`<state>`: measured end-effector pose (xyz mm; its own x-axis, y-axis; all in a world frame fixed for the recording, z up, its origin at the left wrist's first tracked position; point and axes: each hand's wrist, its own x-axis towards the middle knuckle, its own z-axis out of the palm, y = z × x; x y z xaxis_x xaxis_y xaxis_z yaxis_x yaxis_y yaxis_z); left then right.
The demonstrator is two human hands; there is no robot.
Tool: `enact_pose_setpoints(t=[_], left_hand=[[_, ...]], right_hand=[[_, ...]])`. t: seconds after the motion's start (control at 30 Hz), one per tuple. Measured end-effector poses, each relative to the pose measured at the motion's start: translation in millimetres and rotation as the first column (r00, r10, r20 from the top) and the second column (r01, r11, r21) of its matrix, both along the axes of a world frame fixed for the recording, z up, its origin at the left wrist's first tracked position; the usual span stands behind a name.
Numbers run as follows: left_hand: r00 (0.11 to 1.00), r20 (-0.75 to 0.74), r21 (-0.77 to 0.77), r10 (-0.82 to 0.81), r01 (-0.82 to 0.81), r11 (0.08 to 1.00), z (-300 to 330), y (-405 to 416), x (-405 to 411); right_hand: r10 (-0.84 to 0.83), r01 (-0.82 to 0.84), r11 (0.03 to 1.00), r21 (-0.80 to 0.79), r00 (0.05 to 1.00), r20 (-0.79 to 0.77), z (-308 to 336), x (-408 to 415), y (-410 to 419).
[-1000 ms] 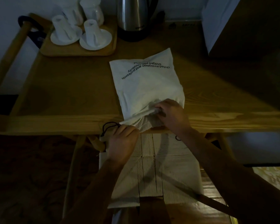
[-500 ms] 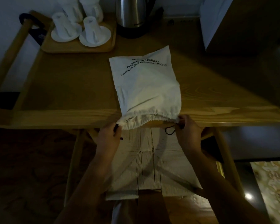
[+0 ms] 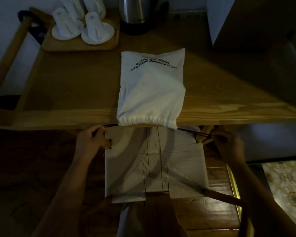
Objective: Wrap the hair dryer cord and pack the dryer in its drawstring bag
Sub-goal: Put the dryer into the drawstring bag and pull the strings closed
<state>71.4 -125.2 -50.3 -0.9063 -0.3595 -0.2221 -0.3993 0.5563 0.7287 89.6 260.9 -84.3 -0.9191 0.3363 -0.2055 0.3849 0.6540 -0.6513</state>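
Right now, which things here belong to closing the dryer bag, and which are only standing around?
Belong to the job:
- drawstring bag, mouth gathered at table edge
- black cord
- left hand and right hand, each pulling a cord end

Lying about:
- kettle
- wooden tray with white cups
- woven seat

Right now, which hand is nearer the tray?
Left. The left hand is below the tray, on its side of the bag; the right hand is across the bag.

Wooden table (image 3: 72,93) bears drawstring bag (image 3: 150,93), tray (image 3: 79,46) (with cups), kettle (image 3: 137,14).
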Motion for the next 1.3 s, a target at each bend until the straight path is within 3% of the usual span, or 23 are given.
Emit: enact_pose_setpoints(t=[0.1, 0.17, 0.27, 0.33, 0.37, 0.43, 0.5, 0.57, 0.63, 0.73, 0.8, 0.9, 1.03, 1.17, 1.3], left_hand=[[0.995, -0.032, 0.003, 0.096, -0.096, 0.995, -1, 2, 6], [0.998, 0.009, -0.037, 0.064, -0.064, 0.997, -7, 0, 11], [0.961, 0.256, -0.152, -0.103, 0.146, 0.978, -18, -2, 17], [0.952, 0.268, -0.131, -0.150, 0.190, 0.973, -15, 5, 15], [0.964, 0.217, -0.099, -0.156, 0.180, 0.979, -12, 11, 12], [0.980, 0.147, 0.045, -0.133, 0.128, 0.991, -5, 27, 3], [0.980, 0.183, 0.191, -0.077, 0.042, 0.981, -4, 43, -8], [0.975, 0.216, 0.238, -0.045, -0.008, 0.971, -6, 56, -14], [0.984, 0.180, 0.283, -0.011, -0.041, 0.958, -5, 66, -17], [0.987, 0.157, 0.390, 0.011, -0.072, 0.918, 2, 72, -17], [0.980, 0.191, 0.347, -0.052, -0.018, 0.938, 2, 64, -16], [0.958, 0.268, 0.345, -0.102, 0.003, 0.938, 5, 52, -17], [0.967, 0.252, 0.659, -0.043, -0.138, 0.740, 6, 39, -18], [0.948, 0.289, 0.659, 0.132, -0.297, 0.691, -3, 30, -16], [0.873, 0.364, 0.750, 0.324, -0.481, 0.455, -10, 24, -16]], right_hand=[[-0.162, 0.170, 0.980, 0.103, 0.983, -0.086, 7, 13, 1], [-0.164, 0.167, 0.978, 0.124, 0.986, -0.035, 4, 20, -1], [0.072, -0.098, 0.979, 0.177, 0.986, 0.147, -10, 28, -17], [0.208, -0.224, 0.959, 0.172, 0.972, 0.107, -12, 23, -36], [0.243, -0.246, 0.962, 0.119, 0.969, 0.036, -12, 17, -47], [0.201, -0.209, 0.964, -0.163, 0.977, -0.064, 4, 0, -75], [0.144, -0.144, 0.890, -0.433, 0.989, -0.035, 17, -14, -96], [0.118, -0.088, 0.829, -0.552, 0.993, 0.018, 21, -23, -107], [0.100, -0.056, 0.812, -0.581, 0.994, 0.044, 22, -28, -110], [0.105, -0.056, 0.871, -0.487, 0.992, 0.072, 20, -32, -102], [0.127, -0.077, 0.895, -0.439, 0.988, 0.086, 23, -35, -93], [0.143, -0.070, 0.816, -0.574, 0.986, 0.083, 30, -36, -78], [0.212, -0.125, 0.834, -0.538, 0.972, 0.102, 32, -37, -57], [0.035, 0.050, 0.762, -0.646, 0.992, 0.118, 31, -35, -47], [-0.158, 0.212, 0.663, -0.718, 0.977, 0.143, 26, -27, -40]])
